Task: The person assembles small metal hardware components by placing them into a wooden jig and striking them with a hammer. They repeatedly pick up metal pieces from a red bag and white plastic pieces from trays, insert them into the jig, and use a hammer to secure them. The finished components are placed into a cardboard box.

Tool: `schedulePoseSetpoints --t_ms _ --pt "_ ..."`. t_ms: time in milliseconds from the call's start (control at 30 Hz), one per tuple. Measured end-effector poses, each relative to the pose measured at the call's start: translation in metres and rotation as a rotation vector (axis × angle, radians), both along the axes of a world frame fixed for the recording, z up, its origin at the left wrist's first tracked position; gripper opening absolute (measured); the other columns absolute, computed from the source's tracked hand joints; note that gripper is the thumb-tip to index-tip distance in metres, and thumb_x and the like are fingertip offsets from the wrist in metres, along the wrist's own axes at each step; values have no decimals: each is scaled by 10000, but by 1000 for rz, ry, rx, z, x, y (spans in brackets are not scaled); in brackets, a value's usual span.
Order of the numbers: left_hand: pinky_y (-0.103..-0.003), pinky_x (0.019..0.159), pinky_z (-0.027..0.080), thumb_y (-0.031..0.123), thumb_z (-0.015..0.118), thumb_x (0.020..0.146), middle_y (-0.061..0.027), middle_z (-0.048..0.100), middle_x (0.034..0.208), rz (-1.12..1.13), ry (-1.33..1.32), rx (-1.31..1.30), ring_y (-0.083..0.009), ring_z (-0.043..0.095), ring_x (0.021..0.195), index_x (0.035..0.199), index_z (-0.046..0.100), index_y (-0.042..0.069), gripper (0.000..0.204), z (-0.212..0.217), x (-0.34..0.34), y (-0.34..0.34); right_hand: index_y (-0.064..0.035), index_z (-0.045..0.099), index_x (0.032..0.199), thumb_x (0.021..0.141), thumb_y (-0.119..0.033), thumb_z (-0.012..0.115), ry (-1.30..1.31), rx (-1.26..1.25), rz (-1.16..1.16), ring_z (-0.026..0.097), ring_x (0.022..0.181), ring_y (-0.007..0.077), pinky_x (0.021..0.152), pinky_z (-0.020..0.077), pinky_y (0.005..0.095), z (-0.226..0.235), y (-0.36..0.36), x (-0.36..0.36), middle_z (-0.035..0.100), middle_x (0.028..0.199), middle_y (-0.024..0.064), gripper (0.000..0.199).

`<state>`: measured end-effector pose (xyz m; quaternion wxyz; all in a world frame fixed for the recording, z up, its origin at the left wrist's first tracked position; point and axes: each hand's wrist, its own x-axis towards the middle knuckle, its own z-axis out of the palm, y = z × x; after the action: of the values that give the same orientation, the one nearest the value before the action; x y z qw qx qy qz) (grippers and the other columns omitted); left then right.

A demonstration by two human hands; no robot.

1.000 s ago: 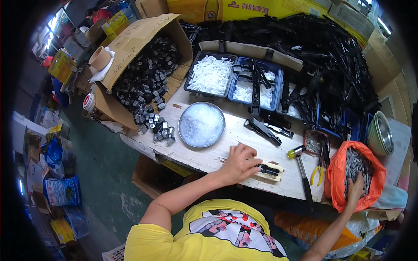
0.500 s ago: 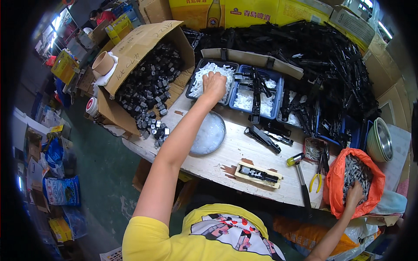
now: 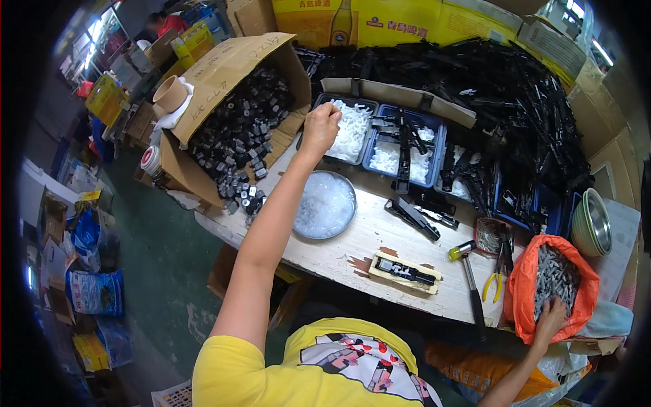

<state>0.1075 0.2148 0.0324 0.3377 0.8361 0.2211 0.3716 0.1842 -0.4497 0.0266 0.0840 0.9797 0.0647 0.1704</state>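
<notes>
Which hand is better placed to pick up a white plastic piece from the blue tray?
Left. The left hand hovers at the blue tray of white plastic pieces; the right hand reaches into the orange bag of grey parts.

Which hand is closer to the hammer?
The right hand. It sits in the orange bag just right of the hammer, while the left hand is far off across the table, over the tray of white parts.

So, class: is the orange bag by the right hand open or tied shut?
Open. The orange bag gapes at the top, grey metal parts show inside, and the right hand reaches in.
</notes>
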Motion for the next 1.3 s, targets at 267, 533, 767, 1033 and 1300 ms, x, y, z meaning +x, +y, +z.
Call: schedulePoseSetpoints --t_ms 267,533,767,1033,1300 --pt "-252 570 448 -9 595 759 -94 587 720 -59 21 -160 -125 594 656 873 642 -18 124 8 -137 -55 -103 515 1147 749 -141 633 116 -218 -322 543 975 314 737 378 553 7 17 -10 531 1064 136 416" --pt "-369 620 459 -37 606 688 -152 575 762 68 206 146 -295 582 691 808 646 -19 128 -32 -171 -54 -17 521 1099 826 -163 523 150 -190 -271 543 959 341 731 406 509 18 18 -6 561 989 172 309" --pt "-385 647 452 -28 610 675 -153 560 738 72 330 344 -334 566 718 777 642 -7 108 -51 -152 -51 44 523 1074 874 -82 459 -223 301 220 513 976 347 829 411 409 20 20 -11 533 1038 187 244" --pt "-279 556 462 -23 618 714 -105 586 741 33 135 -69 -188 579 615 836 661 -22 129 -19 -168 -69 21 537 1022 879 -21 452 91 692 606 524 885 202 769 420 288 43 129 -54 496 997 100 171" --pt "-204 538 461 53 607 823 -46 607 722 -432 15 -1014 -93 566 614 935 632 -33 144 -5 -142 -157 4 576 961 805 12 582 585 904 949 538 623 163 567 428 258 21 274 -109 571 782 86 156"
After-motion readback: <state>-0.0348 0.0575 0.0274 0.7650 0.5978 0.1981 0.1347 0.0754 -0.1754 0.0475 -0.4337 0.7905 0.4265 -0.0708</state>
